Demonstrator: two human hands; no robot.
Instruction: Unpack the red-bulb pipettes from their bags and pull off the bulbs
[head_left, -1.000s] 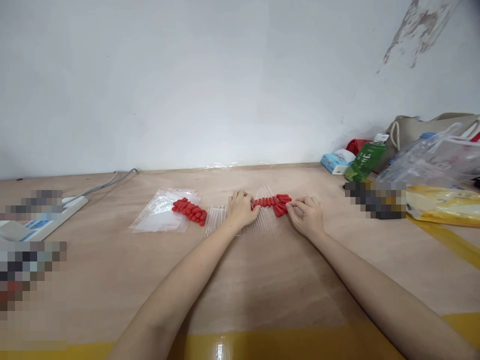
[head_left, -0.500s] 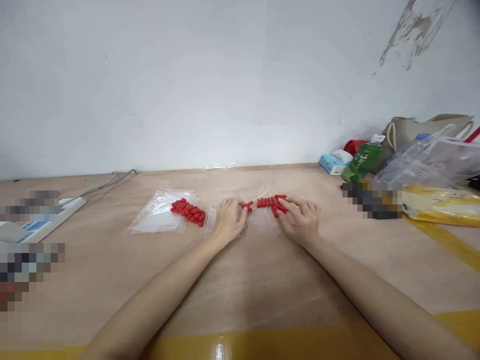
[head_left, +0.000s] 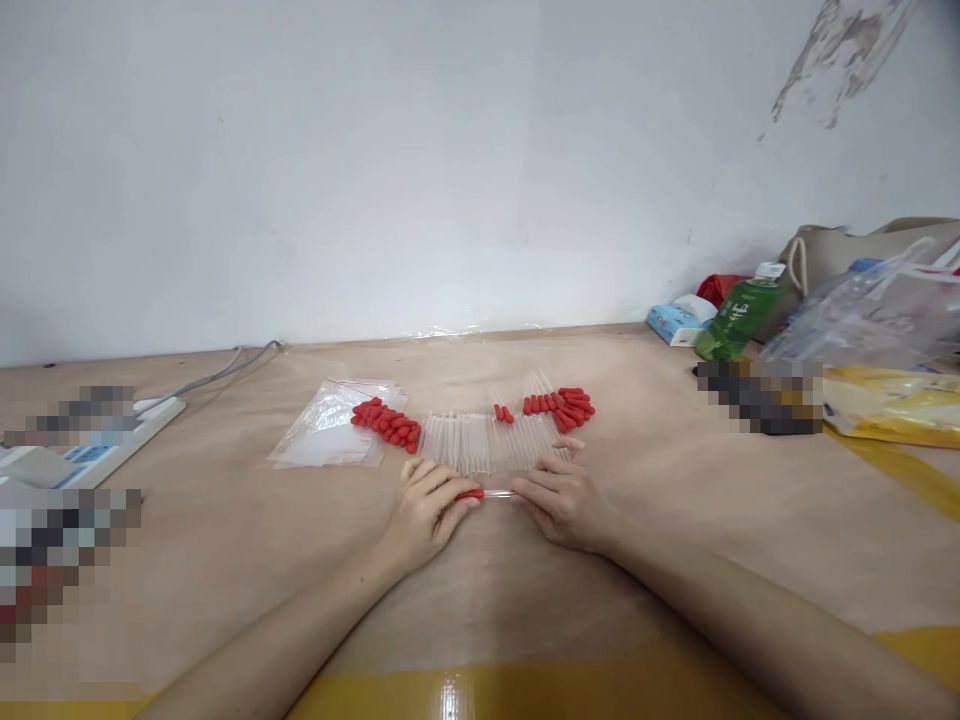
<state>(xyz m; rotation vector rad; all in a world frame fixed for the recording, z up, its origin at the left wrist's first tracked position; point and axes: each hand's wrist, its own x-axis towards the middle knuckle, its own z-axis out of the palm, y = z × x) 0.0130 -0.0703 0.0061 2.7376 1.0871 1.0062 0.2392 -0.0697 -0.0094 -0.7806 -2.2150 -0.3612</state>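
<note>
Low over the table, my left hand (head_left: 426,508) pinches a red rubber bulb (head_left: 470,494) between thumb and fingers. From its right end runs a clear thin dropper tube (head_left: 497,494), whose other end is pinched by my right hand (head_left: 566,502). Bulb and tube lie in one line, level; the join is too small to judge. Just beyond my hands is a row of loose clear tubes (head_left: 459,442). A heap of red bulbs (head_left: 386,424) is at its left, and more red bulbs (head_left: 574,408) are at its right, several apparently at the ends of tubes.
Clear zip bags (head_left: 319,430) lie flat at the left, partly under the red heap. A power strip (head_left: 150,425) with a grey cable is farther left. At the right are a tissue pack (head_left: 675,325), a green bottle (head_left: 741,318), plastic bags (head_left: 862,310) and a yellow packet (head_left: 892,400).
Both hands have come back toward me from the tubes and bulbs. Now they hold a bulb and a tube end to end, and the row behind is uncovered.
</note>
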